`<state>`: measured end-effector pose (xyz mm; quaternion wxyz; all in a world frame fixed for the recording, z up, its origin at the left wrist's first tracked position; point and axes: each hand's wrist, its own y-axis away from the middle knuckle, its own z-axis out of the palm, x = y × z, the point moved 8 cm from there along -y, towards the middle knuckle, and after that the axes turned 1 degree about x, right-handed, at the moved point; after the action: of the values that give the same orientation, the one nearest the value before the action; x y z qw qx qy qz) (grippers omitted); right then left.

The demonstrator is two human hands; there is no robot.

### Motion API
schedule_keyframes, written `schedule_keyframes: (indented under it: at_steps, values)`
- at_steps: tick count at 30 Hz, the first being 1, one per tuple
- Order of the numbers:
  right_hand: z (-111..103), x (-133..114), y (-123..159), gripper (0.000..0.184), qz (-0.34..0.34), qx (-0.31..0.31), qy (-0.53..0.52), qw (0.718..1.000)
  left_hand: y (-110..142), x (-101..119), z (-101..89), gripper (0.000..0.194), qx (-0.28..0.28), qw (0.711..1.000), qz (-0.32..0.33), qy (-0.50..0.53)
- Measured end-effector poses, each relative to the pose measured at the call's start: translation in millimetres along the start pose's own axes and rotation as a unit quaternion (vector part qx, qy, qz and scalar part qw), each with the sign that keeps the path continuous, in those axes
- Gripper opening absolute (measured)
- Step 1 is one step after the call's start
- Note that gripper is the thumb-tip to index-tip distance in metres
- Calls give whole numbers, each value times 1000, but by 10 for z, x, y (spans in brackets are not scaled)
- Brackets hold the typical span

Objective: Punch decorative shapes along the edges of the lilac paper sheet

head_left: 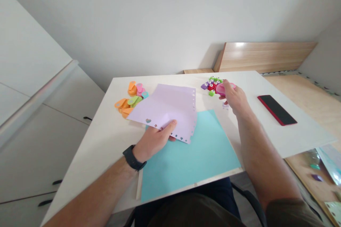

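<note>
My left hand [157, 141] grips the lower edge of a lilac paper sheet [167, 104], thumb on top and fingers underneath. Small hearts, stars and other shapes are cut along the sheet's lower and right edges. A pink craft punch [220, 89] is in my right hand [234, 95], off to the right of the sheet. Just below that hand, tiny lilac paper cut-outs [225, 106] lie on the table. Under the lilac sheet, a light-blue sheet [189, 170] covers the front of the table.
Several orange, green and pink craft punches [135, 100] stand at the left. Small purple, red and green pieces with googly eyes [211, 84] cluster at the back right. A dark phone with a red edge [277, 110] lies on the white table [101, 149], right side.
</note>
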<state>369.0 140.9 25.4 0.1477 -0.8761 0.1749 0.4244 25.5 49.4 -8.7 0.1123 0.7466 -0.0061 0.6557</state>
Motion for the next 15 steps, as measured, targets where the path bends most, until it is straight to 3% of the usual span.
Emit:
schedule_keyframes:
  at_steps: [10,15]
  values:
    - [123,-171,149,72,-10,-19,-54,998,-21,-90,-28,54,3,987,-108,116]
    - [222,-202,201,71,-22,-49,-62,997,-51,-182,-130,51,42,985,-134,97]
